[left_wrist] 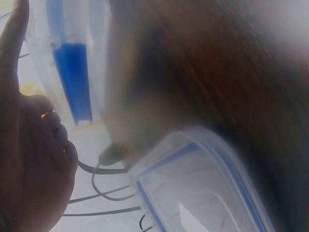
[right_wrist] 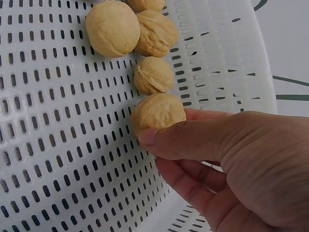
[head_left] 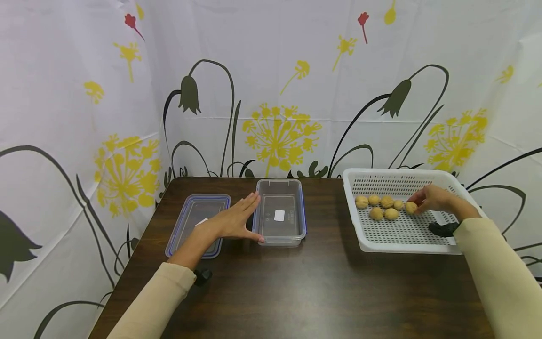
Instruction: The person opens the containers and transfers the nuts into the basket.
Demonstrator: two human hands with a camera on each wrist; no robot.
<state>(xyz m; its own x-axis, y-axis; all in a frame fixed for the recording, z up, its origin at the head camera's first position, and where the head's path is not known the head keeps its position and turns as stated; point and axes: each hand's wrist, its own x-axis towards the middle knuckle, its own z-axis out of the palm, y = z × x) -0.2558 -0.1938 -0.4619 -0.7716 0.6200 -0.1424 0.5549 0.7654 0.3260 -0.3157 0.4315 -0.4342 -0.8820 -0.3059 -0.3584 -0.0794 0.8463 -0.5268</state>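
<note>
In the head view a white perforated basket (head_left: 398, 242) on the right holds several walnuts (head_left: 376, 213). Reaching into it, my right hand (head_left: 436, 198) pinches one walnut (right_wrist: 157, 113) between thumb and fingers, as the right wrist view shows. That walnut is beside a smaller one (right_wrist: 153, 75). My left hand (head_left: 234, 219) has its fingers straight and touches the left side of a clear plastic container (head_left: 280, 226), which stands upright and uncovered with a white label inside. The container's blue clip (left_wrist: 73, 82) appears in the left wrist view.
A clear lid with a blue seal (head_left: 196, 207) lies on the dark wooden table (head_left: 322, 287), left of the container and partly under my left forearm. Behind the table hangs a white curtain (head_left: 271, 84) with printed flowers.
</note>
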